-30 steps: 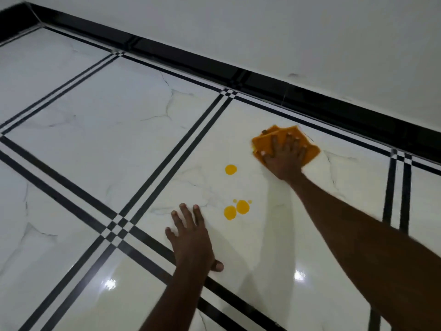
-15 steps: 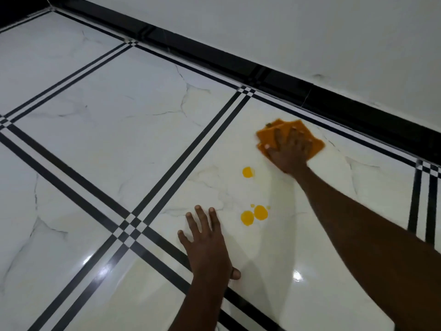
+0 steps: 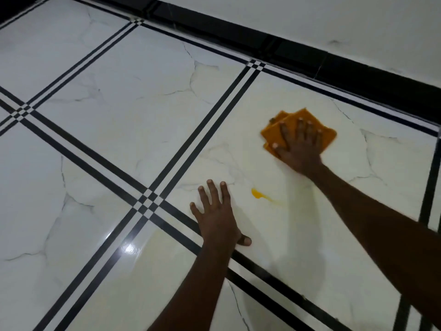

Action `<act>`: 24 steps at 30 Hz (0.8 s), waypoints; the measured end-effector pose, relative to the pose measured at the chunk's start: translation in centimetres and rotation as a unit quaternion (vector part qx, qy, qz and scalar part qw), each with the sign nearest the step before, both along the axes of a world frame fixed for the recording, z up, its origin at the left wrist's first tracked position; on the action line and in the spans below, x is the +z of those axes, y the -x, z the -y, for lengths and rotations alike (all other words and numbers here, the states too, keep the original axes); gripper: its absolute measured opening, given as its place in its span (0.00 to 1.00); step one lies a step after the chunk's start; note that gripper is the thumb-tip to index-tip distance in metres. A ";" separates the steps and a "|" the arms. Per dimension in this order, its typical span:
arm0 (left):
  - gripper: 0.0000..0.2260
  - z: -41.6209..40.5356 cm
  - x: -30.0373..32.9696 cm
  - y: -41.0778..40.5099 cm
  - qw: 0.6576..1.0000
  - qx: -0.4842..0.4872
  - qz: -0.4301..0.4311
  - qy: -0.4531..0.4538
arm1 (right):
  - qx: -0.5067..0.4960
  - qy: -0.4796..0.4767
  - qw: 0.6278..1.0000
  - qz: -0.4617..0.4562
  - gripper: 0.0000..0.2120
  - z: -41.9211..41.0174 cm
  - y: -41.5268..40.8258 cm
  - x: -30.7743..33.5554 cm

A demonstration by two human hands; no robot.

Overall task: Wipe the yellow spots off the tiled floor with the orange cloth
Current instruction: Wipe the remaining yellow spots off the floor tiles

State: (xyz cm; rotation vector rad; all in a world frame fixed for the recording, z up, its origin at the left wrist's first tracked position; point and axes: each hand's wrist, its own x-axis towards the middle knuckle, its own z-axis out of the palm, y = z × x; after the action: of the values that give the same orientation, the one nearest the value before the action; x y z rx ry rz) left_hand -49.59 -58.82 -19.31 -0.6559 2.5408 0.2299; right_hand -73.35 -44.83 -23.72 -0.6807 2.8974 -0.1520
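Two hands: both lay palm-down on the tiled floor [image 3: 133, 120], forearms reaching in from the lower edge and the right edge
Right hand [image 3: 299, 145]: spread flat on the orange cloth [image 3: 328, 137], fingers splayed and pressing down on it, not curled around it
Left hand [image 3: 218, 217]: open and flat on bare tile, holding nothing, thumb out to the side over a black stripe
Orange cloth: folded, lying on the white tile near the black skirting [image 3: 358, 75], its corners showing beyond the fingertips
Yellow spot [image 3: 256, 193]: one smeared blob with a faint tail trailing right, between the two hands, just beside the left hand's fingers and apart from the cloth
Floor: glossy white marble-look tiles with grey veins, crossed by double black lines [image 3: 148, 201]
Wall [image 3: 334, 22]: plain white above the skirting
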 end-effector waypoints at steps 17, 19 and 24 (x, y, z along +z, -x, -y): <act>0.62 1.8 1.0 -2.8 0.999 -0.007 -0.044 -0.006 | 0.054 0.003 0.997 0.052 0.43 -1.8 -10.3 0.4; 0.63 2.0 1.7 -4.8 0.999 0.042 -0.031 -0.004 | 0.158 0.021 0.987 0.008 0.39 0.8 -15.9 -0.2; 0.65 3.3 1.1 -10.9 1.000 -0.004 -0.005 -0.016 | 0.264 0.034 0.963 0.035 0.36 -8.9 -23.3 0.3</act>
State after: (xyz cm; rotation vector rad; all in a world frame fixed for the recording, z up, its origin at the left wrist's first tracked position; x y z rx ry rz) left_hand -38.69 -62.14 -18.26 -0.6348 2.5440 0.2709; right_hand -50.03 -35.95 -23.39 -1.3937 2.5428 -0.2010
